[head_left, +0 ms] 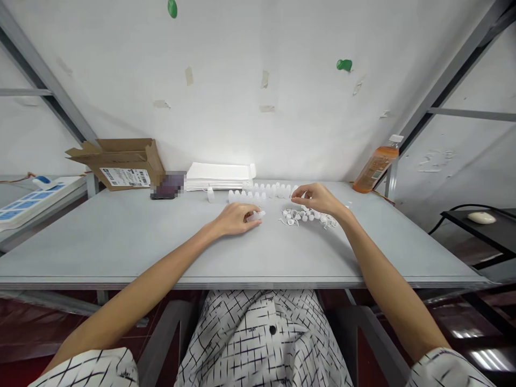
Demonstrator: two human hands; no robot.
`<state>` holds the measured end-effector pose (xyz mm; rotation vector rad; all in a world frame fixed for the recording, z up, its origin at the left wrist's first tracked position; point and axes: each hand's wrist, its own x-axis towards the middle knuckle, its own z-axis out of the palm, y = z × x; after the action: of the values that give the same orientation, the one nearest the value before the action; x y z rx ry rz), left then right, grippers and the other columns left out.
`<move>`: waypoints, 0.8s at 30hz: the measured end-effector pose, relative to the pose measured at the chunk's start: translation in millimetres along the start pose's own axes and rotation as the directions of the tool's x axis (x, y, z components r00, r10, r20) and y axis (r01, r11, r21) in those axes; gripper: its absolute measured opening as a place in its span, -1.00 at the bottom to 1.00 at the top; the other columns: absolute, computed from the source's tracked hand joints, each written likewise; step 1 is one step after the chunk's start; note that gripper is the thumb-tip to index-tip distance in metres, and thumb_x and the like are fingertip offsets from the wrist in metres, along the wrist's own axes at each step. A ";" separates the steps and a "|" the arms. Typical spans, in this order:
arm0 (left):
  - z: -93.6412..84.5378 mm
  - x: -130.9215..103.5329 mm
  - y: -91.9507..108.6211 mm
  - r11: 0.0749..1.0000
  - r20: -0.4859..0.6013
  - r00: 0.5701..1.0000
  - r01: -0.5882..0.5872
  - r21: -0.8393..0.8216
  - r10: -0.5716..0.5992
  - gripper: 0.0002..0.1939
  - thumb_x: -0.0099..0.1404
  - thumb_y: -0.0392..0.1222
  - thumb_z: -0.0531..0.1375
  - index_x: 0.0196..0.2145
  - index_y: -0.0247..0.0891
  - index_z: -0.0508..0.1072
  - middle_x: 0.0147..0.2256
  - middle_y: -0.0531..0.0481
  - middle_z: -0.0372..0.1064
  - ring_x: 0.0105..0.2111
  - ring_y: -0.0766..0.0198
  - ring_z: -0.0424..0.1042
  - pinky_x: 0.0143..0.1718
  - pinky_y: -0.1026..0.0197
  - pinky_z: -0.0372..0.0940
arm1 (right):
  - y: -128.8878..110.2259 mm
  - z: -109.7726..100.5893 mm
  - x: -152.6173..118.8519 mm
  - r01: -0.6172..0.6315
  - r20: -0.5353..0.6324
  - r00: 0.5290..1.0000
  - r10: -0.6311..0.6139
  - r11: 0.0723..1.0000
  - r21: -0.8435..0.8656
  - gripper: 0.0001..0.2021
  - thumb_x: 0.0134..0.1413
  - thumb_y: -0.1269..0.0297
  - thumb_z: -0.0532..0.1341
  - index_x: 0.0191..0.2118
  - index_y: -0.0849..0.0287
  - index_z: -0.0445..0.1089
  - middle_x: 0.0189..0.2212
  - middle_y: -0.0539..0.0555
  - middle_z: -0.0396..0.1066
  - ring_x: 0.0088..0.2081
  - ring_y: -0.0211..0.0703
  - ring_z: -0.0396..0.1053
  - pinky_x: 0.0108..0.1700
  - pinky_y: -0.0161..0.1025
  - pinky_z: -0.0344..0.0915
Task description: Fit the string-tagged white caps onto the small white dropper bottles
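Currently gripping a small translucent white plastic bottle [257,216] in the left hand [237,219] over the grey bench [161,247]; reaching with the right hand [318,198], grip impossible to tell, beside upright translucent bottles [246,196], near loose white plastic caps [305,217].

Small bottle [256,216]: translucent white, held tipped nearly flat. Similar bottles [246,197]: stood upright in close rows behind it, one placed apart at left. Small white caps [305,216]: loosely heaped to its right, thin curled pieces intermixed.
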<state>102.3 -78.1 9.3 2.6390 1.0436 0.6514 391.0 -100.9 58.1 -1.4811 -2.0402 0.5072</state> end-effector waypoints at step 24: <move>-2.3 -1.3 5.5 0.996 -0.067 0.997 0.028 -0.081 -0.034 -0.57 0.28 0.05 0.15 -0.09 -0.31 0.59 -0.36 -0.07 0.53 -0.38 0.18 0.44 -0.34 0.18 0.25 | -36.1 46.7 0.8 0.100 -0.043 0.995 -0.091 0.909 0.405 -0.77 0.12 0.10 0.25 -0.34 0.20 0.42 -0.38 0.10 0.50 -0.43 -0.23 0.37 -0.39 -0.26 0.25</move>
<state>103.7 -82.8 12.9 2.5439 1.0523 0.7652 334.5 -110.6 43.9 -1.1254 -1.8359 0.8142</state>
